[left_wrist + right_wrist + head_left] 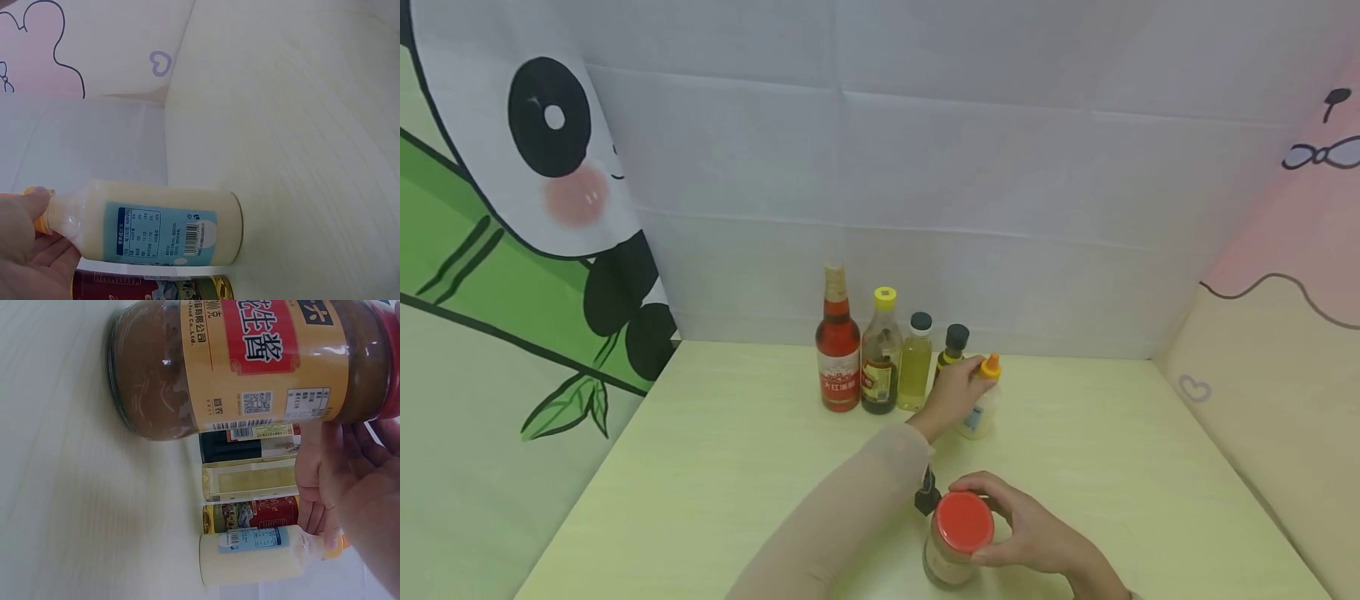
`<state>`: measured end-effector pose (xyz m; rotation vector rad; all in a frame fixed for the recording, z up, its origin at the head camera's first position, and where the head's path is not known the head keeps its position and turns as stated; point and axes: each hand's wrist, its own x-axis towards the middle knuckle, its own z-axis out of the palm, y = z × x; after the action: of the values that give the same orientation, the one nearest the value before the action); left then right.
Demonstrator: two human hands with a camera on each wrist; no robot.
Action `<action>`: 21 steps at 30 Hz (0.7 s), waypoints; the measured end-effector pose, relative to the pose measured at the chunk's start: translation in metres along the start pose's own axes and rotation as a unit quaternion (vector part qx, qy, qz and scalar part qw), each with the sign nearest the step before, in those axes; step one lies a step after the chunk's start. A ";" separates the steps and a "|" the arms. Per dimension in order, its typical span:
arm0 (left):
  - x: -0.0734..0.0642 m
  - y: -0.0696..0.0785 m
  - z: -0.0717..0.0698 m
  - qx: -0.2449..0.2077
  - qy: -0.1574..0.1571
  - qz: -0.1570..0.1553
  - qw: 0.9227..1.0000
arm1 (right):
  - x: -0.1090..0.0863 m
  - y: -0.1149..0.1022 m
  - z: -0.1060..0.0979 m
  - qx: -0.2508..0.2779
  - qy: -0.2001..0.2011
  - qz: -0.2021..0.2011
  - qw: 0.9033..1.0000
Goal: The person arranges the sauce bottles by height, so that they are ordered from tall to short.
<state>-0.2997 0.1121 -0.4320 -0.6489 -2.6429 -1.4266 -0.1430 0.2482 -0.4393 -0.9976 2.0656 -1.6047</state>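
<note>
My left hand reaches to the back row and pinches a squeeze bottle by its orange nozzle cap. In the left wrist view this bottle has pale cream contents and a blue label with a barcode, and the thumb lies on the cap. Nearer to me, my right hand grips a peanut butter jar near its red lid. The right wrist view shows the brown filling and tan-and-red label of the jar. Both containers appear upright on the table.
Left of the squeeze bottle stand a dark-capped olive oil bottle, a pale yellow oil bottle, a yellow-capped dark bottle and a red vinegar bottle. A small black object is beside the jar. Printed cloth walls enclose the table.
</note>
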 end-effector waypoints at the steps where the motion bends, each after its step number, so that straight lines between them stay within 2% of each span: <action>1: 0.000 0.001 -0.001 0.008 -0.003 0.002 1.000 | 0.000 0.000 0.000 -0.002 0.001 -0.003 1.000; 6: 0.002 0.003 -0.002 0.038 -0.015 0.008 0.999 | -0.001 -0.001 0.001 -0.010 0.006 -0.005 1.000; 12: 0.004 0.006 -0.004 0.043 -0.021 -0.006 0.999 | -0.001 -0.002 0.000 -0.020 0.006 -0.002 1.000; 21: 0.008 0.006 -0.003 0.044 -0.015 -0.003 0.999 | 0.000 -0.001 -0.001 -0.021 0.004 -0.018 1.000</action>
<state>-0.3051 0.1154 -0.4237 -0.6590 -2.7158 -1.3021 -0.1435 0.2489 -0.4383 -1.0507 2.1065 -1.5900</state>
